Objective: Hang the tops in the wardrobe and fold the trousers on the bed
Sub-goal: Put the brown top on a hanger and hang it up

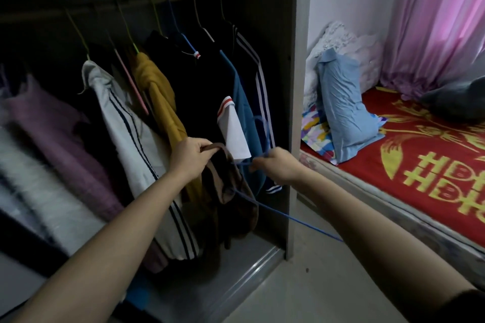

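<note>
Hanging limp from the left hand [193, 156], a brown top [224, 191] is held low in front of the open wardrobe [292, 113], just before the clothes ranged along the rail [105, 6]. Its upper edge is bunched inside the curled fingers, so that hand is clamped on the cloth. The right hand [280, 166] is closed round a thin blue hanger [288, 217], whose wire meets the cloth near the neck while one arm juts out below the wrist; whether any of it is inside the top cannot be told in the dim light. The top is judged soft, light and shapeless: it will sag and slide wherever it is not supported, so it is best taken at the neckline or a shoulder seam, with the opening spread. The hanger is judged light and springy, likely to twist, and is best held close under the hook. A light blue shirt [343, 113] is propped on the bed [433, 178] to the right, well apart from both hands
</note>
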Demonstrator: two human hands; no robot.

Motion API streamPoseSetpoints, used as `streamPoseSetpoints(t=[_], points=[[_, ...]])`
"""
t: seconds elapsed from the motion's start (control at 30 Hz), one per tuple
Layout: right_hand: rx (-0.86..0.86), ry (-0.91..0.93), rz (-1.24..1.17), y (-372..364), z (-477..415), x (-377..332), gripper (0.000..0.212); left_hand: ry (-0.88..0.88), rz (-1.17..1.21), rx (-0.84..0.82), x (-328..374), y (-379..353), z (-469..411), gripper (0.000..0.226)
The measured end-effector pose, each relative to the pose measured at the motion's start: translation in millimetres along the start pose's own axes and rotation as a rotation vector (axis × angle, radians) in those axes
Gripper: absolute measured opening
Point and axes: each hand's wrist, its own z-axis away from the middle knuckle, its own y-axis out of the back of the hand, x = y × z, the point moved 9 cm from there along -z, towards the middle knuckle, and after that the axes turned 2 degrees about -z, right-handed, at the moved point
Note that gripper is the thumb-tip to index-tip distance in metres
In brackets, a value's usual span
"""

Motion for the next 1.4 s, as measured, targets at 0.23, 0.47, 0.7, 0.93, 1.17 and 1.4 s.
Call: streamPoseSetpoints(t=[0.23,0.47,0.7,0.93,1.17,1.4], points=[[0.183,0.141,-0.371,6,6,-35,0.025,0.075,0.061,0.135,-29,35,6,0.026],[0.246,0.285,-0.313,2,17,-49,0.031,0.257,0.282,0.202,-46,51,5,0.028],[-0.125,0.023,-0.041,-43,17,-4,0.027,0.168,0.263,0.065,-10,38,2,0.024],[-0.092,0.04,-0.547,-43,20,-15,0.033,0.165,0.582,-0.025,23,10,8,0.018],[-0.005,0.082,-0.637,-23,11,-25,0.026,0.017,0.568,-0.209,51,29,17,0.032],[0.051,0.218,-0.794,16,17,-41,0.029,0.05,0.101,0.261,-31,76,23,0.006]])
